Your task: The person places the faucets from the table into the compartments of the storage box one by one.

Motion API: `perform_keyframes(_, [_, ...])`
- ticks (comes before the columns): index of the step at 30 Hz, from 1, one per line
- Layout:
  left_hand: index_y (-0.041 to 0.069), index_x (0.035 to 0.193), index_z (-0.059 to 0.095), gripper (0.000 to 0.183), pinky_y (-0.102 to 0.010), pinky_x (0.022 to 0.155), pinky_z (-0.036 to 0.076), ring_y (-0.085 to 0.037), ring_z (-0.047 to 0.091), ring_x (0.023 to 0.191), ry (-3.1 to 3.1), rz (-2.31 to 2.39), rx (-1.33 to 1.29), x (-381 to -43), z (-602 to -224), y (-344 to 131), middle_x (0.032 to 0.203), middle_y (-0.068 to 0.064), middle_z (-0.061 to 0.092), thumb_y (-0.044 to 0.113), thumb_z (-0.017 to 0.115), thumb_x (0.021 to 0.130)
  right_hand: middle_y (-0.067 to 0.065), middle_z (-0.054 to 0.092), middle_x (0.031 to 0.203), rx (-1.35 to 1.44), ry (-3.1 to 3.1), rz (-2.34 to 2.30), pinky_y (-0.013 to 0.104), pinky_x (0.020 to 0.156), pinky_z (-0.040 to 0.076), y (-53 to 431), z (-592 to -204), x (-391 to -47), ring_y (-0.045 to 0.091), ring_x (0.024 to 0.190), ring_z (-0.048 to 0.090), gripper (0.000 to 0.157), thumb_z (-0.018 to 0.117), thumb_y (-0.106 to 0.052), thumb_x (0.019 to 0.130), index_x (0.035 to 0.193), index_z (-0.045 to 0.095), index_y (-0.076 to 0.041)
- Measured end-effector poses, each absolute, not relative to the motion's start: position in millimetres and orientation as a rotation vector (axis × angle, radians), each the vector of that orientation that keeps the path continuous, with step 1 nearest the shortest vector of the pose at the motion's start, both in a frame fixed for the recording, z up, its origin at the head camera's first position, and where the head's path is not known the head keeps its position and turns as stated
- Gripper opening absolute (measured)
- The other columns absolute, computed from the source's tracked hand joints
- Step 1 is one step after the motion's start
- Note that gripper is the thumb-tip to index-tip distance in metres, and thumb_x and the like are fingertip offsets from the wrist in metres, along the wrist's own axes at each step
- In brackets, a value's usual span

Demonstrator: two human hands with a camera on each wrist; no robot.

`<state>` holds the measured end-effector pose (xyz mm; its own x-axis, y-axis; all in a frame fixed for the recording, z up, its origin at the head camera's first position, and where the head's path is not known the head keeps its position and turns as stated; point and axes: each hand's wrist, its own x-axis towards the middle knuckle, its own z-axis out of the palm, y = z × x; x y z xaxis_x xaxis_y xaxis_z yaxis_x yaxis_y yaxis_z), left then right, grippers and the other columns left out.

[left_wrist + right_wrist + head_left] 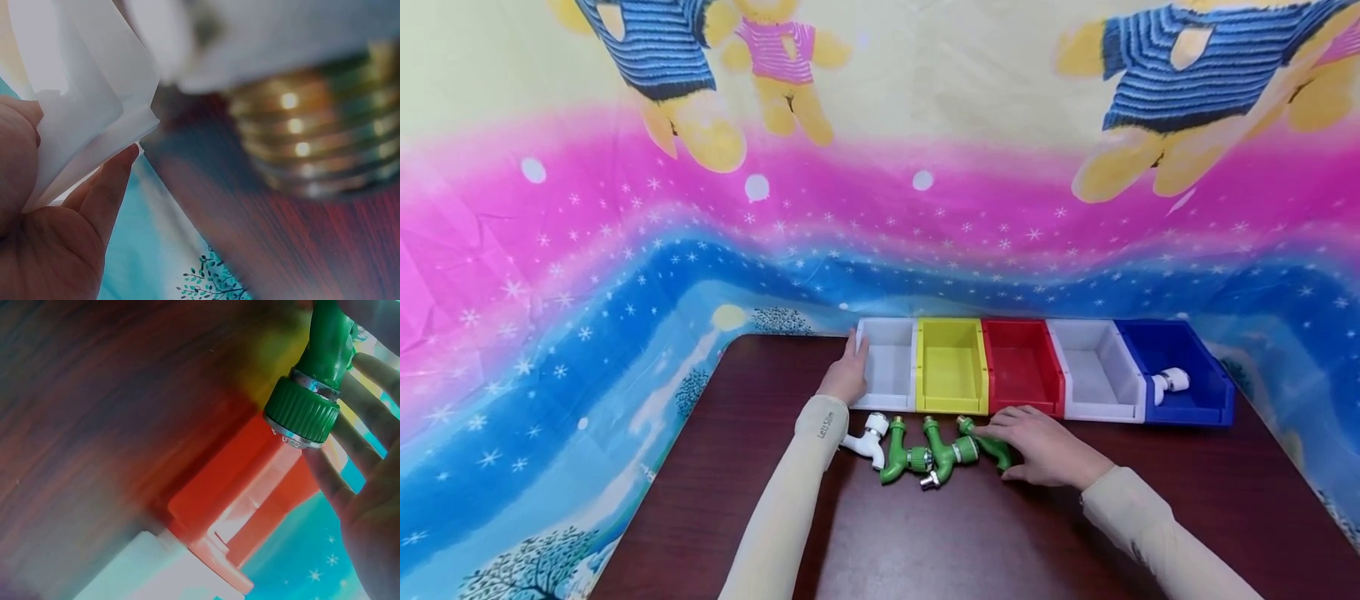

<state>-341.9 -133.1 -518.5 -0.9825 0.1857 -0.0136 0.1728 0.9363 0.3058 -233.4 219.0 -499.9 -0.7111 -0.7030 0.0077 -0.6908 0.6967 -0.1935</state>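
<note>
My left hand point(846, 375) grips the left wall of the leftmost white bin point(887, 407). In the left wrist view, thumb and fingers lie on both sides of that bin's wall. A white faucet point(867, 447) lies near my left wrist; a blurred brass thread point(312, 137) looms close to that camera. My right hand point(1048, 450) holds the rightmost green faucet point(303, 409) between thumb and fingers, partly hiding it in the head view. Two more green faucets, one on the left point(895, 446) and one in the middle point(943, 457), lie beside it.
Along the table's point(925, 542) back edge, the row continues with a yellow bin point(951, 408), a red bin point(1026, 408), another white bin point(1105, 412) and a blue bin point(1195, 414). One white faucet point(1171, 382) lies in the blue bin. A printed cloth point(925, 217) hangs behind.
</note>
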Motion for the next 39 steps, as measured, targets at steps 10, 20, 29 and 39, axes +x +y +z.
perform_keyframes(10, [0.009,0.167,0.017,0.085,-0.029,0.053,0.046,-0.017,0.051,0.051,3.043,0.499,0.27,-341.4,-517.0,-134.3,0.174,-0.02,0.002,-0.006,0.059,0.095,0.003,0.068,0.13,-1.179,2.898,-0.308,0.058,0.107,0.048,226.0,-473.1,-232.0,0.028,0.123,0.06,0.078,0.096,-0.03,0.071,0.143,0.065,-0.023])
perform_keyframes(20, [0.011,0.167,0.017,0.083,-0.03,0.053,0.045,-0.017,0.05,0.051,3.033,0.498,0.269,-339.7,-514.9,-130.9,0.174,-0.019,0.0,-0.005,0.058,0.097,0.011,0.068,0.133,-1.152,3.011,-0.32,0.062,0.106,0.047,248.7,-460.7,-249.1,0.036,0.125,0.06,0.079,0.094,-0.028,0.075,0.146,0.062,-0.018])
perform_keyframes(29, [0.009,0.167,0.019,0.082,-0.03,0.053,0.046,-0.018,0.051,0.051,3.052,0.485,0.269,-341.7,-517.0,-132.9,0.174,-0.021,0.003,-0.006,0.059,0.096,0.018,0.065,0.135,-0.994,3.038,-0.351,0.069,0.106,0.043,272.1,-443.2,-263.3,0.043,0.128,0.055,0.079,0.093,-0.021,0.076,0.148,0.06,-0.014])
perform_keyframes(39, [0.009,0.167,0.018,0.085,-0.03,0.054,0.047,-0.018,0.052,0.052,3.057,0.485,0.276,-343.4,-519.9,-133.2,0.174,-0.021,0.003,-0.005,0.061,0.095,0.018,0.065,0.136,-0.92,3.072,-0.321,0.073,0.106,0.039,299.6,-438.4,-275.1,0.043,0.128,0.055,0.078,0.091,-0.021,0.079,0.149,0.058,-0.012])
